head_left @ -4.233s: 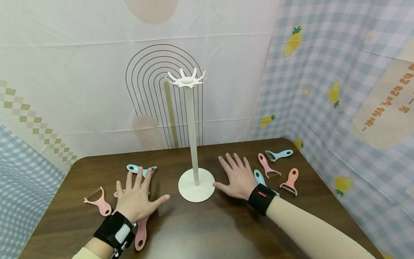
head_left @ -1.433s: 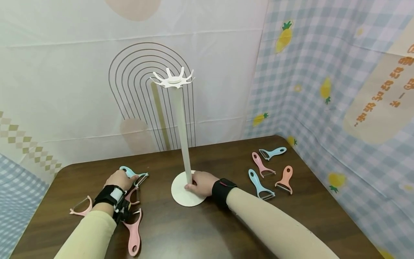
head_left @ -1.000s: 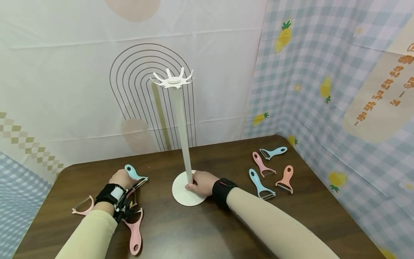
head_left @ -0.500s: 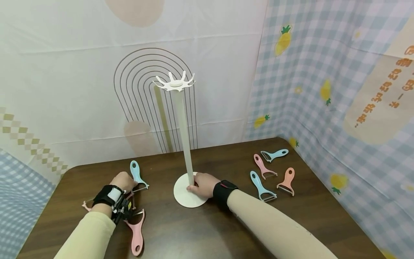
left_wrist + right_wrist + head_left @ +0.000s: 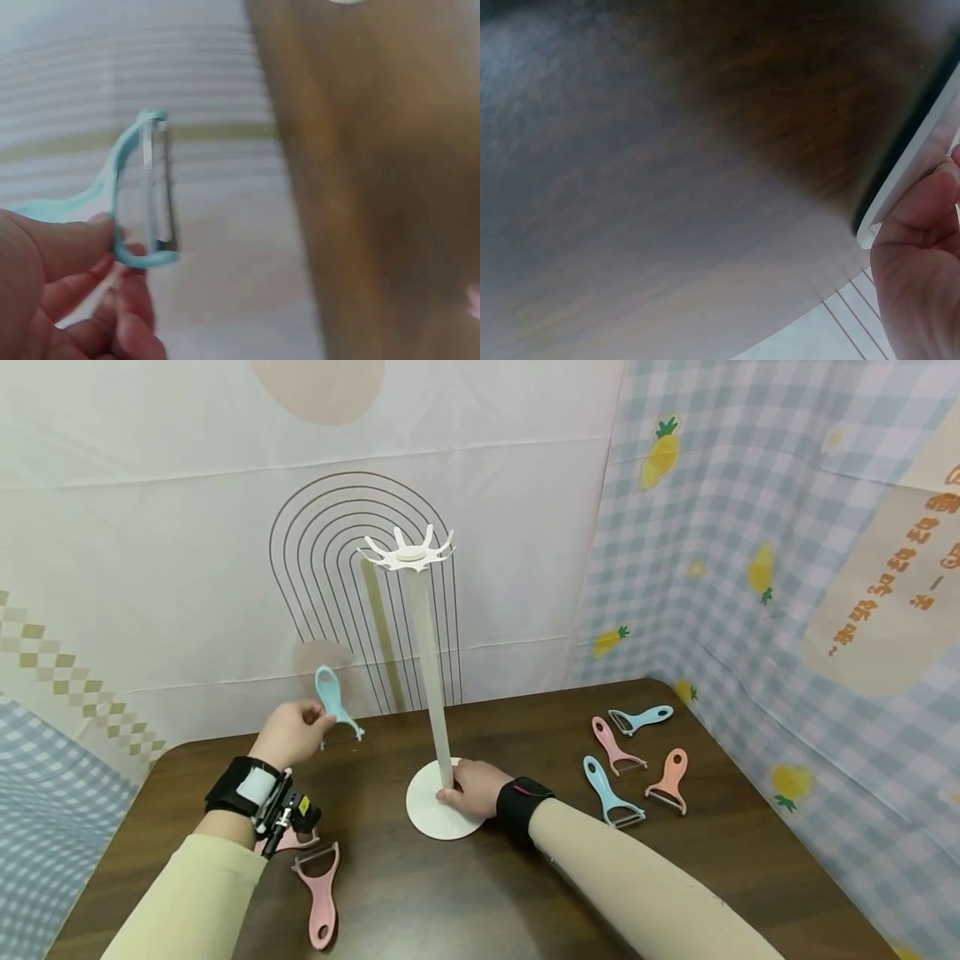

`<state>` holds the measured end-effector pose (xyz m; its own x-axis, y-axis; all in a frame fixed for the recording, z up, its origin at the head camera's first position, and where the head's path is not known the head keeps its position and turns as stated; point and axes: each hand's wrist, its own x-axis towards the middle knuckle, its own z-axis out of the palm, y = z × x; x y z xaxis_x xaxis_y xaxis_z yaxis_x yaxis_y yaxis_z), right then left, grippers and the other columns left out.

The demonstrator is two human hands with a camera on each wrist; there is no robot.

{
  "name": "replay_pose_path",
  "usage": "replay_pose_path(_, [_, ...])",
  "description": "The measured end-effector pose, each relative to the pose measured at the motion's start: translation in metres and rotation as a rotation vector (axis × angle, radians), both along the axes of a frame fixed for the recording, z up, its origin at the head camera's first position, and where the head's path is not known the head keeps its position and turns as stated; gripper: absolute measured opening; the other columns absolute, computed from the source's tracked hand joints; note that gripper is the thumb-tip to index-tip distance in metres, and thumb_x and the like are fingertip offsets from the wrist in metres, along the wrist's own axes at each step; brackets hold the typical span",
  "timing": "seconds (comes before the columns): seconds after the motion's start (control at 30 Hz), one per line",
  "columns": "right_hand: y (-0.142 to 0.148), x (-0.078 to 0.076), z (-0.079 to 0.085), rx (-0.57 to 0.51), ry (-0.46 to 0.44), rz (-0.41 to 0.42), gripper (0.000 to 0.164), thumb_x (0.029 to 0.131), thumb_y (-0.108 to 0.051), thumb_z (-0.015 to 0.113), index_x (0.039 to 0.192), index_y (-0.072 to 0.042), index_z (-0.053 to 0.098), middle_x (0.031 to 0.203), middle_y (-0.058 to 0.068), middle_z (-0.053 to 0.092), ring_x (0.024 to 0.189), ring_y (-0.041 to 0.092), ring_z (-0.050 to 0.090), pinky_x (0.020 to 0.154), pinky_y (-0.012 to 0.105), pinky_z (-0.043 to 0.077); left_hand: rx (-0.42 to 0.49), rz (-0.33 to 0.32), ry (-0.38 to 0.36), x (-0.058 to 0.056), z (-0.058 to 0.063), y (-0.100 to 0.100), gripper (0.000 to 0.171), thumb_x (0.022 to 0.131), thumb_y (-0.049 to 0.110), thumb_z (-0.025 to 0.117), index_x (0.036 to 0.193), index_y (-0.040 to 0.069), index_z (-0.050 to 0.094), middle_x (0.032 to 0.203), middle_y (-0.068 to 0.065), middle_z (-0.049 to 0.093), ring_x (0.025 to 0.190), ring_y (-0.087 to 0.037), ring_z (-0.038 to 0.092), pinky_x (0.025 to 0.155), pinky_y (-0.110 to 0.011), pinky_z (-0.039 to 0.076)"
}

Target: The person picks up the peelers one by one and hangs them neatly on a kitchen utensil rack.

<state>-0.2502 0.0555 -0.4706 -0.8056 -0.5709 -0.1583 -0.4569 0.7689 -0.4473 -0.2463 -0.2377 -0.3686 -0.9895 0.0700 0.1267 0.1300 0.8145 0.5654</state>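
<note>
My left hand [image 5: 291, 735] pinches a light blue Y-shaped peeler [image 5: 330, 692] near its head, raised above the back left of the table. Its handle with the hang hole points up; in the left wrist view the metal blade [image 5: 156, 187] faces away from the fingers. A white hook stand [image 5: 429, 668] stands upright mid-table, with a ring of bare upturned hooks [image 5: 411, 557] on top. Low on its pole, my right hand [image 5: 477, 787] grips the stand, thumb over the round base [image 5: 437, 823]. In the right wrist view, the base's rim [image 5: 909, 161] runs beside the fingers.
A pink peeler [image 5: 322, 902] lies at the front left, and another pink one [image 5: 296, 840] is partly hidden by the left wrist gear. To the right lie two blue peelers [image 5: 600, 781] [image 5: 643, 718], a pink one [image 5: 611, 742] and an orange one [image 5: 676, 770]. Cloth hangs behind the table.
My left hand went from spread open to pinching the blue peeler, turned it handle-up and lifted it off the table. The right hand moved from beside the stand to grip its pole.
</note>
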Motion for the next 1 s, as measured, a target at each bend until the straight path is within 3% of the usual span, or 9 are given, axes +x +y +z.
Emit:
replay_pose_path(0.17, [0.000, 0.001, 0.000, 0.020, 0.008, 0.001, 0.040, 0.096, -0.039, 0.060, 0.120, -0.007, 0.063, 0.096, 0.003, 0.062, 0.085, 0.013, 0.057, 0.082, 0.031, 0.046, 0.120, -0.074, 0.195, -0.003, 0.029, 0.026, 0.023, 0.099, 0.023, 0.058, 0.096, 0.002, 0.066, 0.078, -0.011, 0.063, 0.066, -0.021, 0.051, 0.058, -0.031, 0.042])
replay_pose_path(0.43, [0.000, 0.001, 0.001, 0.038, 0.018, 0.008, 0.044, 0.096, -0.041, 0.059, 0.124, -0.007, 0.062, 0.102, 0.005, 0.062, 0.089, 0.014, 0.058, 0.084, 0.031, 0.047, 0.268, -0.123, 0.329, -0.001, 0.069, 0.054, 0.027, 0.098, 0.027, 0.060, 0.104, 0.003, 0.070, 0.091, -0.009, 0.069, 0.075, -0.019, 0.056, 0.060, -0.023, 0.042])
replay_pose_path(0.6, [0.001, 0.000, 0.000, 0.048, 0.031, 0.013, 0.046, 0.097, -0.042, 0.058, 0.125, -0.007, 0.061, 0.104, 0.006, 0.062, 0.092, 0.015, 0.059, 0.086, 0.031, 0.047, 0.394, -0.147, 0.333, 0.002, 0.089, 0.064, 0.028, 0.098, 0.027, 0.060, 0.111, 0.003, 0.068, 0.098, -0.010, 0.070, 0.085, -0.018, 0.062, 0.067, -0.020, 0.047])
replay_pose_path(0.73, [0.002, -0.001, 0.000, 0.048, 0.034, 0.009, 0.045, 0.096, -0.042, 0.058, 0.124, -0.007, 0.062, 0.104, 0.006, 0.062, 0.093, 0.017, 0.059, 0.086, 0.033, 0.047, 0.489, -0.157, 0.334, -0.002, 0.103, 0.071, 0.030, 0.097, 0.025, 0.061, 0.113, 0.001, 0.067, 0.098, -0.009, 0.069, 0.087, -0.014, 0.063, 0.068, -0.018, 0.049])
replay_pose_path(1.0, [0.000, -0.003, -0.008, 0.054, 0.043, 0.013, 0.045, 0.097, -0.044, 0.056, 0.125, -0.009, 0.062, 0.107, 0.007, 0.062, 0.095, 0.017, 0.059, 0.087, 0.032, 0.046, 0.730, -0.194, 0.228, -0.015, 0.114, 0.075, 0.031, 0.097, 0.026, 0.060, 0.117, 0.003, 0.066, 0.090, -0.003, 0.063, 0.076, -0.014, 0.047, 0.065, -0.021, 0.041])
